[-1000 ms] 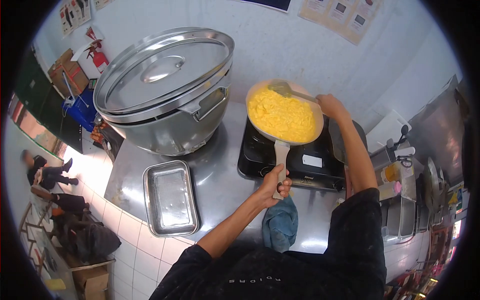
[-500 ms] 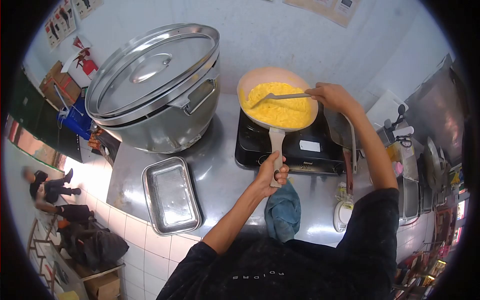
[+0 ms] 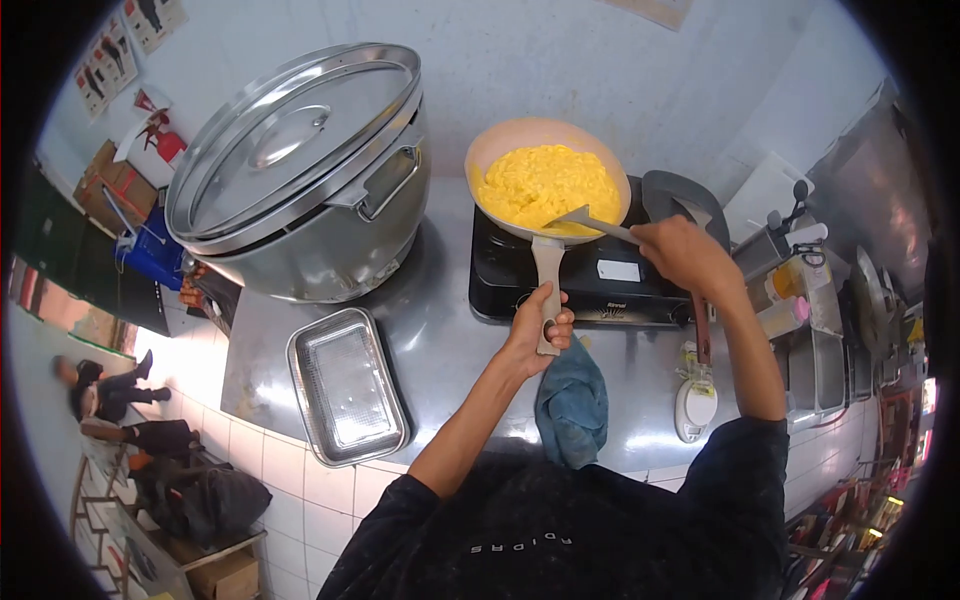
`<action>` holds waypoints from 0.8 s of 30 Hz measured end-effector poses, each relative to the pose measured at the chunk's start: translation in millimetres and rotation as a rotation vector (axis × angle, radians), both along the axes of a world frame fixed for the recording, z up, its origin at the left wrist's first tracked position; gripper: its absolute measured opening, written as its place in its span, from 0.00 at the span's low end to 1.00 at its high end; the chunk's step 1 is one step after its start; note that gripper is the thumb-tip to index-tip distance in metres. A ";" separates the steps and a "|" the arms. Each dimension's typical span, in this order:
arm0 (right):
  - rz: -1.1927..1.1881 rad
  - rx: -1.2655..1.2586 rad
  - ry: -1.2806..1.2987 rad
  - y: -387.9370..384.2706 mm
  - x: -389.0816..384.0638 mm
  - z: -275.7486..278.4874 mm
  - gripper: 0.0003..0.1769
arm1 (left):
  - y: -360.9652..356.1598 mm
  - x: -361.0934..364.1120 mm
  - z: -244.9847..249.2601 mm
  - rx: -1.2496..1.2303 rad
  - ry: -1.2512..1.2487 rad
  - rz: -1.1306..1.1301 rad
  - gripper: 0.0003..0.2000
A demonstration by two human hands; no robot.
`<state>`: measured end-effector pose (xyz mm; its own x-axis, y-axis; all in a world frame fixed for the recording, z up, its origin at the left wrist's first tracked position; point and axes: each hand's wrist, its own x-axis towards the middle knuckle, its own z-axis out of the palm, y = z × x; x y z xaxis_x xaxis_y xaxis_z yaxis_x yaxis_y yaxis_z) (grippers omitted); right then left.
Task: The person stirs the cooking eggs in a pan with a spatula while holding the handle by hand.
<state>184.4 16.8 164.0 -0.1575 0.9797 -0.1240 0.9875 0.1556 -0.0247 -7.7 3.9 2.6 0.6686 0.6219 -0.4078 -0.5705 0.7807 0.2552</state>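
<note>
Yellow scrambled eggs [image 3: 550, 180] lie heaped in a frying pan [image 3: 497, 146] with a pale inside, which sits on a black portable gas stove [image 3: 500, 275]. My left hand [image 3: 538, 328] is wrapped round the pan's beige handle [image 3: 547, 262]. In my right hand [image 3: 685, 255] is the grey handle of a spatula [image 3: 603, 226]. Its blade touches the near edge of the eggs, by the pan's rim. Below my left hand a blue cloth [image 3: 572, 405] lies on the steel table.
A large lidded steel pot [image 3: 310, 240] stands at the left of the table [image 3: 260, 360], behind a metal tray [image 3: 348, 390]. Right of the stove are a dark pan [image 3: 665, 190], a small white scale [image 3: 695, 412] and a utensil holder [image 3: 762, 270]. A person [image 3: 110, 385] sits far left.
My right hand has drawn the spatula nearer, from the eggs' left side to their near edge. The eggs are now heaped toward the far side. My left hand keeps its grip.
</note>
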 end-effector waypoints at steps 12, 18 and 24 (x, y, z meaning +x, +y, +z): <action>-0.104 0.048 0.233 36.7 -29.9 -34.2 0.11 | 0.7 0.3 -2.8 0.033 0.026 -0.016 0.14; -0.090 0.103 0.199 53.5 -44.6 -50.7 0.10 | 1.0 1.8 -2.0 0.004 0.021 -0.006 0.14; -0.144 0.233 0.286 -7.0 -36.8 -12.4 0.12 | 1.7 1.8 -4.4 0.002 -0.009 -0.006 0.14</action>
<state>147.6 9.8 151.6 -0.0122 0.9910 0.1333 0.9579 0.0498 -0.2827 -5.9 5.6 -1.8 0.6756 0.6189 -0.4006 -0.5684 0.7833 0.2516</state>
